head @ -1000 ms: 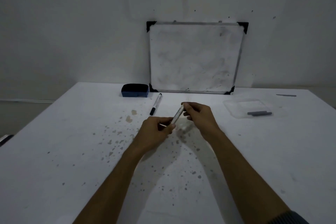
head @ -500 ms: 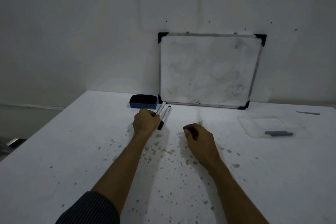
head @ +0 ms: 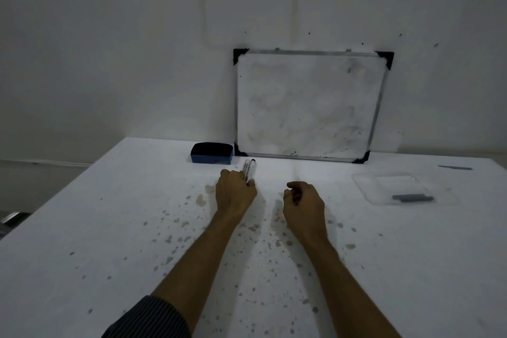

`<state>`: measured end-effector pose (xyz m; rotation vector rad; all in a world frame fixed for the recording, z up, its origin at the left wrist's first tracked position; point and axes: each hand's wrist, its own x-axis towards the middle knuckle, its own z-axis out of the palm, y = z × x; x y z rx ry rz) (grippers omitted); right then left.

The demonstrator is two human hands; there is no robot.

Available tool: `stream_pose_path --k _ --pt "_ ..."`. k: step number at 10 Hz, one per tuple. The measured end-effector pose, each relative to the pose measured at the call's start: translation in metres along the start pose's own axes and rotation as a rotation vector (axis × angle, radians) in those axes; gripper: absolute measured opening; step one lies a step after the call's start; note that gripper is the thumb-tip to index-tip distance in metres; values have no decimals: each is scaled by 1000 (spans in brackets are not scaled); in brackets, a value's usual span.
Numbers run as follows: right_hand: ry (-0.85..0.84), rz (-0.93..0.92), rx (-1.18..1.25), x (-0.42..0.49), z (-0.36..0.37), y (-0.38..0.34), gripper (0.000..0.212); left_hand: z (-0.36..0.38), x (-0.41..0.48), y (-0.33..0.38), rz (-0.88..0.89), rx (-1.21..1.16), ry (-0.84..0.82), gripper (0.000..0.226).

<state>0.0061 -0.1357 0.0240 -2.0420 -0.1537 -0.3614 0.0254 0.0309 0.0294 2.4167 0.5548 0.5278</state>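
Observation:
Two whiteboard markers lie side by side on the white table [head: 109, 228], just in front of the whiteboard's lower left corner. My left hand [head: 236, 195] rests on the table with its fingers curled round the near end of the left marker [head: 247, 168]. The right marker [head: 254, 169] lies against it, its near end by my fingertips. My right hand [head: 303, 206] sits a little to the right with loosely curled fingers and holds nothing.
A smudged whiteboard [head: 307, 104] leans on the wall at the table's back. A dark blue eraser [head: 211, 153] sits left of it. At the right, a clear plastic lid [head: 365, 182] carries a grey stick [head: 411, 197]. Stains speckle the table's middle.
A second ago both hands held one marker over the table's middle. My right hand let go, and my left hand carried the marker forward and set it beside the other marker.

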Motion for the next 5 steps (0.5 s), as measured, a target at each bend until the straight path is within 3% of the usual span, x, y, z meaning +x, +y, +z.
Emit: stream_pose_path --k 3,4,5 --pt "-41 116 154 -3 -14 -9 24 -2 -8 0 6 14 4 53" --pt "-189 227 279 -4 -29 -16 22 -14 -17 0 -5 14 -21 59" --pt "-302 197 341 -3 -67 -47 22 -44 -14 9 64 -87 -26 62"
